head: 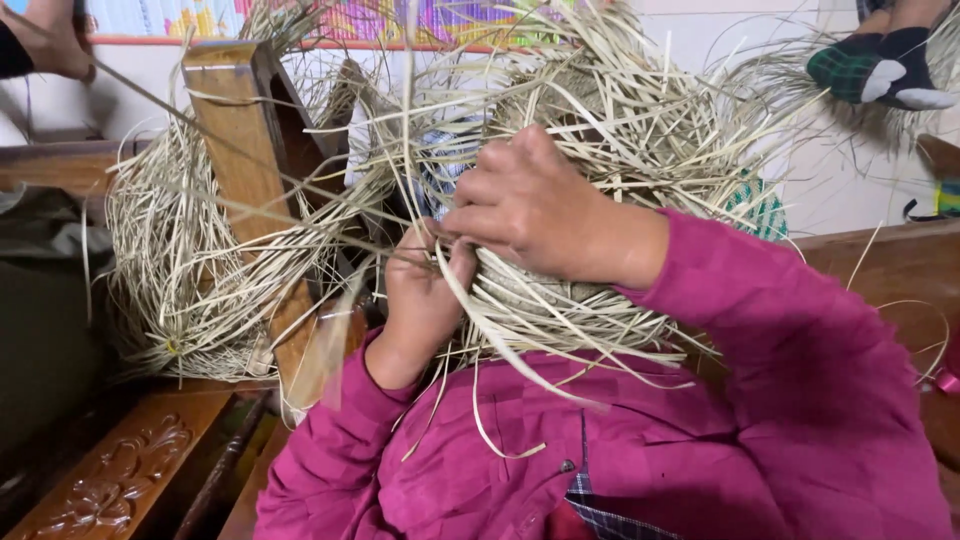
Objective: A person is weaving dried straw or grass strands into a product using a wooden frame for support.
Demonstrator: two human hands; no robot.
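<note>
A half-woven straw piece [540,290] with many loose pale strands sticking out sits in front of my chest. My right hand [535,205] lies over its top, fingers curled and pinching strands at the left side. My left hand [420,295] comes up from below, its fingers closed on the same strands just under the right hand's fingertips. Both arms wear magenta sleeves [760,340]. The woven core is largely hidden behind my hands.
A wooden post [250,170] stands tilted at the left with a bundle of loose straw [180,270] draped around it. Carved dark wooden furniture [120,480] lies bottom left. Another person's socked feet [885,65] show top right, a hand [50,40] top left.
</note>
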